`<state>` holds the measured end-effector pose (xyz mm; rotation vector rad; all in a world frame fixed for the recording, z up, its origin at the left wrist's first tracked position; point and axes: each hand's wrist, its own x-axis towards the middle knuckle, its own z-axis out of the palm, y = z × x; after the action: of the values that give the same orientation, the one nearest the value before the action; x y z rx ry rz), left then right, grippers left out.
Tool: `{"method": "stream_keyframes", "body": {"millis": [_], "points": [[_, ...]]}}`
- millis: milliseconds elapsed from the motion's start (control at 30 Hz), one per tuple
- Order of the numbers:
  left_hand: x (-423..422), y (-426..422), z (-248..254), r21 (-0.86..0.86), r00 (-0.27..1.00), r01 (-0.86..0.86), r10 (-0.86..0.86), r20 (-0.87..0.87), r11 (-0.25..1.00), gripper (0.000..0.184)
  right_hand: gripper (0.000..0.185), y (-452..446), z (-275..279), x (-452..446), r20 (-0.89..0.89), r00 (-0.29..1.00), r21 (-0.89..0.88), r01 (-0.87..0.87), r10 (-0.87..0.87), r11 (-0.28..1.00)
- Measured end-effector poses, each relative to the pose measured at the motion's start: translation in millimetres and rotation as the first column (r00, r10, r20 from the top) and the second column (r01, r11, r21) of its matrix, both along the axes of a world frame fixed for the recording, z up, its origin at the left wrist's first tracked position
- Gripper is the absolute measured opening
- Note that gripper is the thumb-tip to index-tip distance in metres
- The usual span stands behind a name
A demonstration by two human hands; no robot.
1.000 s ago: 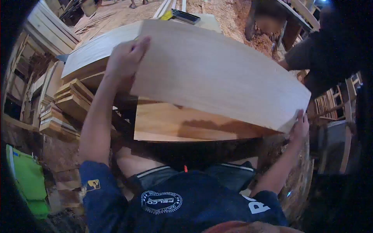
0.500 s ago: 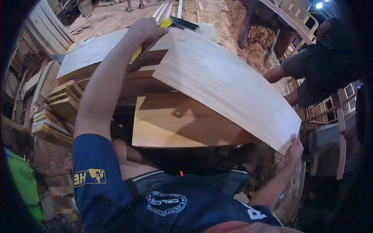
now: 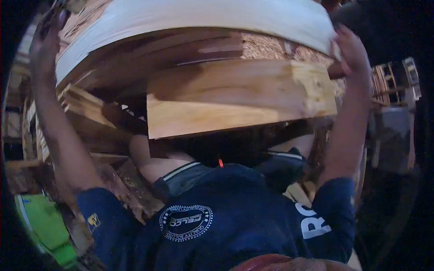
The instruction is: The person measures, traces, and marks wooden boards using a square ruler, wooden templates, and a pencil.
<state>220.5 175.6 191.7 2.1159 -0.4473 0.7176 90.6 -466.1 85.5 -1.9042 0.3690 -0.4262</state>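
A long pale board [image 3: 203,16] spans the top of the view, raised above the other wood. My right hand [image 3: 351,49] grips its right end, fingers at the edge. At the upper left, my left hand [image 3: 49,29] is dark and blurred beside the board's left part; whether its fingers hold the edge cannot be made out. Below, a yellowish board [image 3: 239,97] lies flat in front of my knees, touched by neither hand.
Stacked wood pieces [image 3: 86,106] lie at the left, with a green object [image 3: 47,228] at the lower left. Wood shavings [image 3: 262,47] show behind the yellowish board. A person in dark clothing [image 3: 373,27] is at the upper right.
My left hand has moved far out to the left and my right hand up, with the pale board now across the top. The yellow-and-black tool is out of view.
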Motion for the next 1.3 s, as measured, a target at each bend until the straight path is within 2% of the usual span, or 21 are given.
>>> {"method": "stream_keyframes", "body": {"millis": [33,67,100,167,200,267,367,400,467,500,533,600,700,733,833,933,1033,1133,1200,1233,1300], "points": [[-15.5,-1.5,-7.3,0.194,0.993,-0.114,0.114,0.011,0.974,0.055,0.039,-8.6,-11.3,34.9,-0.022,0.992,0.262,-0.111,0.121,0.959],[-30.4,-7.9,-16.9,0.272,0.992,-0.124,0.127,0.007,0.954,0.054,0.036,8.1,-13.7,56.7,-0.046,0.997,0.24,-0.042,0.054,0.97],[-46.2,-19.3,-31.8,0.297,0.996,-0.054,0.071,-0.045,0.953,0.054,0.033,30.2,-15.2,73.9,-0.038,0.999,0.221,0.025,-0.017,0.975],[-69.9,-38.5,-63.2,0.3,0.976,0.174,-0.123,-0.18,0.938,0.053,0.027,62.3,-11.4,92.6,0.018,0.992,0.136,0.12,-0.123,0.983],[-93.8,-70.4,-74.7,0.345,0.985,0.111,-0.058,-0.161,0.932,0.048,0.024,72.1,-7.5,93.7,0.053,0.986,0.078,0.154,-0.158,0.985],[-107.3,-98.9,-102.3,0.393,0.955,0.295,-0.279,-0.098,0.871,0.047,0.02,81.4,-1.3,84.2,0.111,0.969,-0.057,0.226,-0.219,0.972],[-129.7,-140.5,-122.4,0.399,0.82,0.527,-0.327,-0.47,0.75,0.043,0.018,70.6,-4.4,43.1,0.126,0.946,-0.356,0.323,-0.297,0.877],[-126.6,-150.3,-133.4,0.465,0.829,0.539,-0.342,-0.443,0.702,0.044,0.018,41.5,-40.6,38.5,0.322,0.875,-0.466,0.479,-0.362,0.744],[-116.8,-173.3,-159.8,0.586,0.842,0.54,-0.372,-0.392,0.604,0.045,0.033,-11.3,-79.0,-4.5,0.003,0.883,-0.78,0.295,-0.469,0.551],[-110.5,-180.8,-173.9,0.596,0.865,0.5,-0.323,-0.385,0.629,0.045,0.042,-34.4,-95.6,-28.0,-0.135,0.834,-0.88,0.148,-0.536,0.451],[-100.8,-182.8,-189.2,0.607,0.889,0.452,-0.272,-0.37,0.654,0.045,0.04,-50.2,-120.3,-51.1,-0.179,0.825,-0.872,0.12,-0.537,0.474],[-92.9,-188.0,-207.0,0.611,0.927,0.365,-0.217,-0.305,0.703,0.043,0.051,-41.3,-124.9,-99.2,-0.363,0.758,-0.81,0.03,-0.542,0.585],[-96.5,-200.1,-208.7,0.529,0.881,0.318,-0.04,-0.471,0.787,0.043,0.051,-18.5,-138.2,-130.3,-0.292,0.741,-0.768,0.196,-0.605,0.61],[-97.3,-202.7,-213.2,0.52,0.898,0.321,-0.079,-0.433,0.792,0.043,0.048,-22.6,-150.5,-132.6,-0.246,0.701,-0.819,0.219,-0.669,0.53],[-103.6,-210.8,-215.8,0.518,0.928,0.329,-0.168,-0.332,0.79,0.042,0.043,-23.3,-147.7,-138.6,-0.203,0.744,-0.907,0.102,-0.636,0.409],[-110.8,-200.8,-215.2,0.559,0.94,0.319,-0.178,-0.291,0.765,0.041,0.044,-0.6,-124.7,-145.6,-0.371,0.753,-0.916,-0.201,-0.544,0.347],[-123.4,-183.6,-219.7,0.588,0.947,0.296,-0.151,-0.284,0.753,0.042,0.04,15.8,-143.8,-163.3,-0.144,0.757,-0.825,0.264,-0.637,0.499],[-131.5,-186.7,-213.7,0.533,0.935,0.332,-0.199,-0.292,0.778,0.045,0.036,16.6,-148.7,-169.3,-0.118,0.764,-0.806,0.3,-0.634,0.511],[-136.9,-204.6,-199.1,0.516,0.926,0.362,-0.234,-0.297,0.777,0.047,0.034,28.5,-137.0,-170.3,0.027,0.8,-0.822,0.359,-0.599,0.443],[-136.4,-214.9,-194.4,0.528,0.899,0.435,-0.322,-0.296,0.73,0.049,0.032,38.8,-127.1,-170.3,0.1,0.811,-0.826,0.39,-0.576,0.406],[-141.2,-232.7,-189.6,0.547,0.82,0.568,-0.479,-0.313,0.615,0.051,0.032,66.3,-106.2,-170.7,0.071,0.895,-0.579,0.397,-0.441,0.712]]}}
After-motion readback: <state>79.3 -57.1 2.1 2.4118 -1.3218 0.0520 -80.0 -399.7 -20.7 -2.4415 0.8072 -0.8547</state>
